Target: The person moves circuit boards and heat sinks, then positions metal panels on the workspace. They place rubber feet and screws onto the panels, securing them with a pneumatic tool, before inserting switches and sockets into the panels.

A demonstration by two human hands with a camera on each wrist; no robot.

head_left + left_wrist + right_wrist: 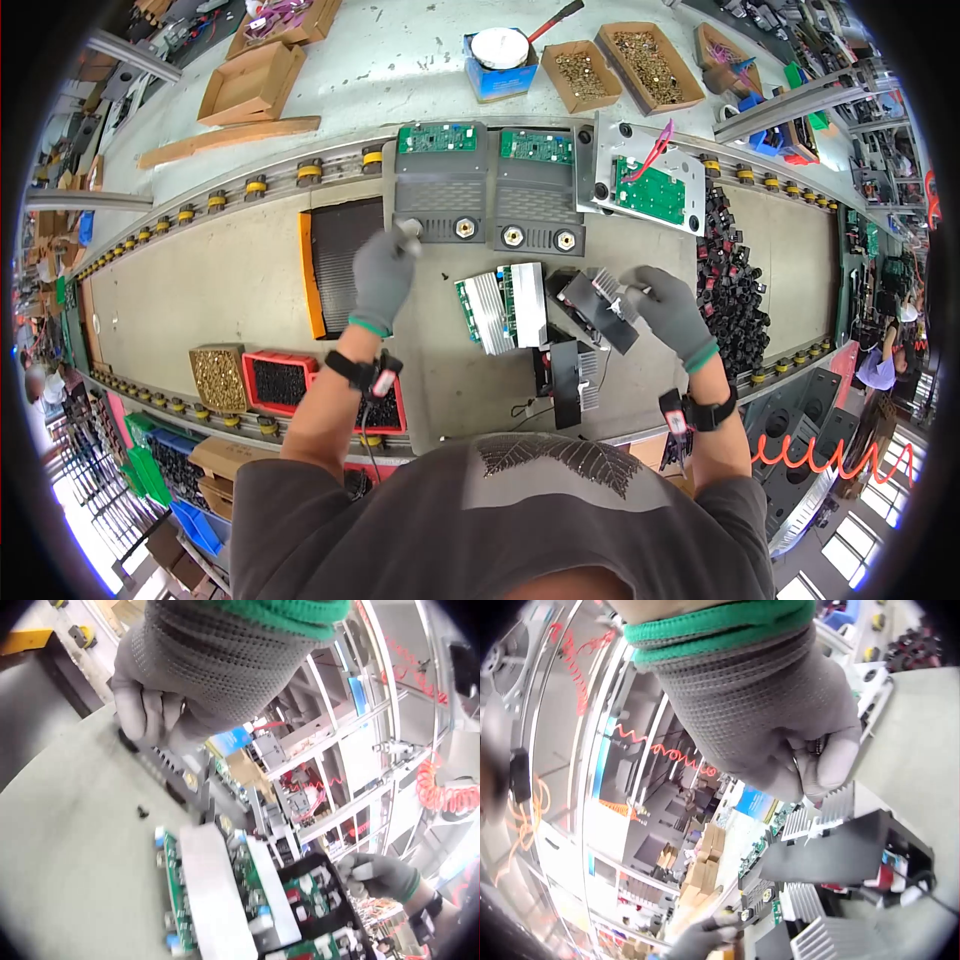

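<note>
My gloved left hand (385, 275) is at the lower left corner of a dark slotted panel (438, 190), its fingertips bent down onto it. What lies under those fingertips is hidden. A brass fitting (465, 228) shows to their right on the same panel. My gloved right hand (772, 720) pinches a small metal piece between thumb and fingers, close over a black module with a finned heatsink (600, 305). Between the hands lie two circuit boards with silver heatsinks (490, 315), and a second black finned module (568, 380) sits nearer my body.
A second slotted panel (538, 190) and a metal plate with a green board (650, 190) stand at the back. Black parts (730, 280) are heaped at right. A black-and-orange tray (345, 260), brass-filled box (218, 378) and red bins (280, 383) are at left.
</note>
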